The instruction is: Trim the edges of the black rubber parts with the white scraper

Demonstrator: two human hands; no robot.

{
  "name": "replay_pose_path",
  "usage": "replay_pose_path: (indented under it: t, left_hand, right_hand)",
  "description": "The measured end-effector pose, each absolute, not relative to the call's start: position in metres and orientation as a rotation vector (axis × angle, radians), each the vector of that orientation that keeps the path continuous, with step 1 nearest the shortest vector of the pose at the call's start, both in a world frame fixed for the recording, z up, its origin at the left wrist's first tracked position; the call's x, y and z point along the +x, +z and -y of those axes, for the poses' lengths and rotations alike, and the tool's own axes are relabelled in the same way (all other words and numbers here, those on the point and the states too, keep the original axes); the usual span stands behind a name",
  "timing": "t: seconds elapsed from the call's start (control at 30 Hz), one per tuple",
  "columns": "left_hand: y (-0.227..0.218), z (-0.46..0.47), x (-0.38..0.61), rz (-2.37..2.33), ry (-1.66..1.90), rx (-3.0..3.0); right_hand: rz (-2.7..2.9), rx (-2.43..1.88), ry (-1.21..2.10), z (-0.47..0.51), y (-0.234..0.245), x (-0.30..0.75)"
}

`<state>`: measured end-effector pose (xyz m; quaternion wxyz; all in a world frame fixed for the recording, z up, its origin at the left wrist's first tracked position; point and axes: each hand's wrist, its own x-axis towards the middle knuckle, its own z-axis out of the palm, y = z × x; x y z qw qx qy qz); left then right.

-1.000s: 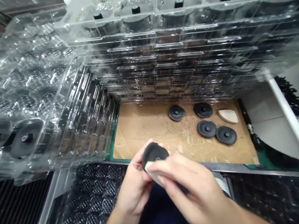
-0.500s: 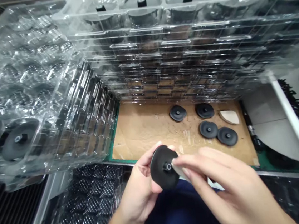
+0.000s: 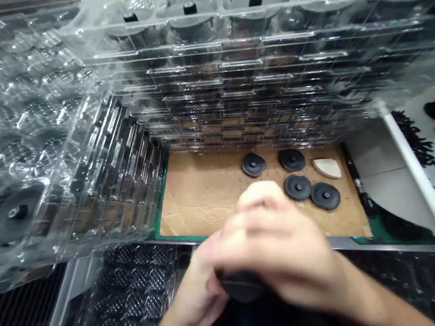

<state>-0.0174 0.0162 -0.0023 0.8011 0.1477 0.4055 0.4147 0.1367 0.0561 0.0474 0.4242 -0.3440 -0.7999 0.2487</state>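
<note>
While the right hand (image 3: 282, 250) closes over it from above, the left hand (image 3: 199, 296) grips the black disc (image 3: 239, 287) from beneath; four loose discs (image 3: 298, 187) lie on the surface (image 3: 201, 196) just beyond both hands, before stacked clear trays (image 3: 231, 77).

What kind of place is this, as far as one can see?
Probably a factory packing or assembly bench. Tall stacks of clear plastic trays hold identical black discs, four loose discs lie on a cardboard sheet, and the left hand and right hand enclose another disc.
</note>
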Motion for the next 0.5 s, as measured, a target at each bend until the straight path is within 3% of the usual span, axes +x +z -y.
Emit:
replay_pose_path:
  t: [0.2,0.33,0.5]
  left_hand:
    - [0.003,-0.021,-0.013,-0.589,0.915,0.203]
    - [-0.006,-0.021,-0.017,-0.664,0.925,0.116]
    - [-0.006,-0.026,-0.017,-0.709,0.901,0.084]
  right_hand:
    - [1.523,-1.596,1.074,-0.059,-0.025,0.172]
    - [1.606,-1.698,1.057,-0.028,-0.076,0.17]
    - [1.658,-1.795,0.99,0.007,-0.091,0.159]
